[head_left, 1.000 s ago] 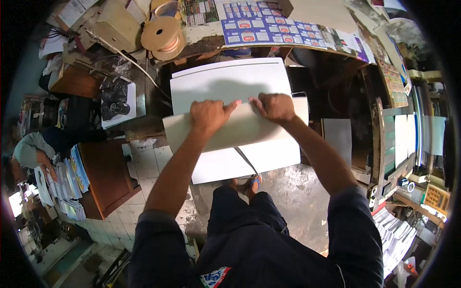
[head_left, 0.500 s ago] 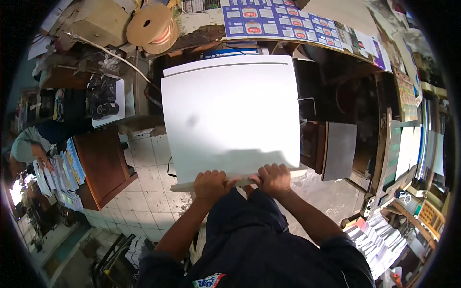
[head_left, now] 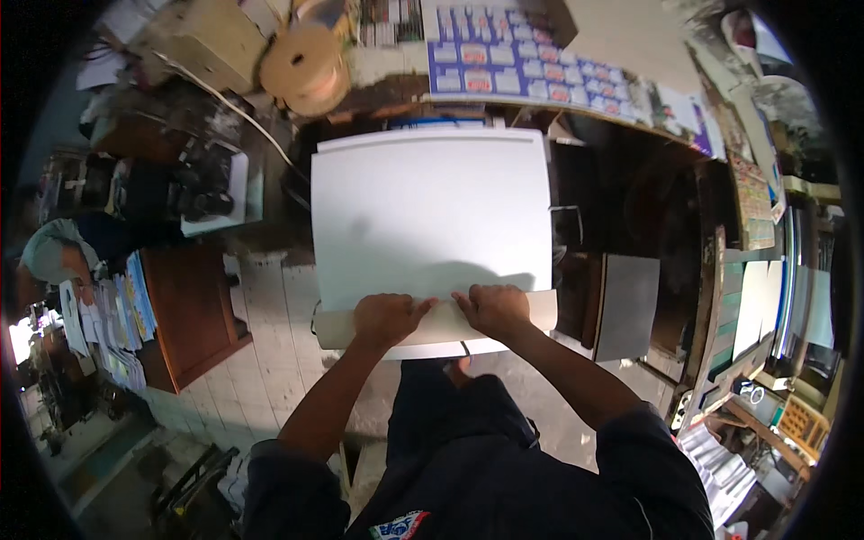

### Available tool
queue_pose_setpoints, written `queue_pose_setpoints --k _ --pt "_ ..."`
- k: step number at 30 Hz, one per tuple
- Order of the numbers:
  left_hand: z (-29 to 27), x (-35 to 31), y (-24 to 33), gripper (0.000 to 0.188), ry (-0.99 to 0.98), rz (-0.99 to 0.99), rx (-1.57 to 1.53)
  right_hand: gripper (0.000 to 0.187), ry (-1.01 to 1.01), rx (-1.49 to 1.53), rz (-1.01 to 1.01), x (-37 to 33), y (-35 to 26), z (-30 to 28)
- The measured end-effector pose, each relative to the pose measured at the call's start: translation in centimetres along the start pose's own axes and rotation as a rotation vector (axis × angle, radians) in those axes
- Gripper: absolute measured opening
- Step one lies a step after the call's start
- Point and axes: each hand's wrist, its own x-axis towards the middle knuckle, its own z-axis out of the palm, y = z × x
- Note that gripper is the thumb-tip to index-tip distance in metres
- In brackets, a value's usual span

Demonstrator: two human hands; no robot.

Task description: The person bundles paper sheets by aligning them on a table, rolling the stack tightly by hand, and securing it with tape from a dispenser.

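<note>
A large white sheet of cardboard (head_left: 432,198) lies in front of me on what looks like a stack of similar sheets, whose back edge (head_left: 427,138) shows behind it. Its near edge is bent up and over toward the far side, baring a beige-grey underside (head_left: 543,310). My left hand (head_left: 385,319) is closed over the left part of this curled edge. Right of the middle, my right hand (head_left: 493,310) grips the same fold. Both thumbs point inward, with a short gap between them. Below the curl a white strip (head_left: 432,351) of the layer beneath shows.
A bench with blue-and-white printed sheets (head_left: 504,72) and a cardboard spool (head_left: 301,67) runs along the back. On the left, a brown wooden cabinet (head_left: 193,310) stands near a person (head_left: 67,256) handling papers. A grey board (head_left: 628,306) is at the right.
Both hands have moved away from me and slightly left, carrying the near edge of the sheet over into a wider curl. More beige underside shows, and my view has shifted a little.
</note>
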Motion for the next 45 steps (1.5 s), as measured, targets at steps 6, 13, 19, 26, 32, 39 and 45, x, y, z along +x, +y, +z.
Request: queue_pose_setpoints --k 6,13,19,26,32,39,45 --pt "-13.2 -2.4 4.5 0.070 0.270 0.139 0.060 0.050 0.319 -0.085 -0.212 -0.9 -4.0 -13.0" --pt "-35.5 -4.0 10.7 0.071 0.214 0.041 0.157 0.050 0.433 -0.058 -0.274 0.9 -11.7 -31.8" --pt "-24.5 13.2 -0.3 0.087 0.011 0.030 0.150 0.067 0.043 -0.072 -0.135 17.0 -2.4 -18.1" --pt "-15.1 20.4 -8.7 0.086 -0.052 0.075 0.056 0.077 -0.184 0.022 0.094 22.5 1.7 -10.2" --pt "-20.1 17.8 -17.0 0.063 -0.227 -0.115 -0.318 0.053 -0.299 0.597 0.320 18.6 15.0 -13.1" --pt "-17.6 16.1 -19.9 0.036 -0.302 -0.001 -1.309 0.037 -0.259 1.568 0.588 16.1 13.3 -11.4" --pt "-15.7 20.0 -21.7 0.033 -0.314 -0.269 -1.051 0.041 -0.271 1.303 0.339 19.8 15.0 -9.8"
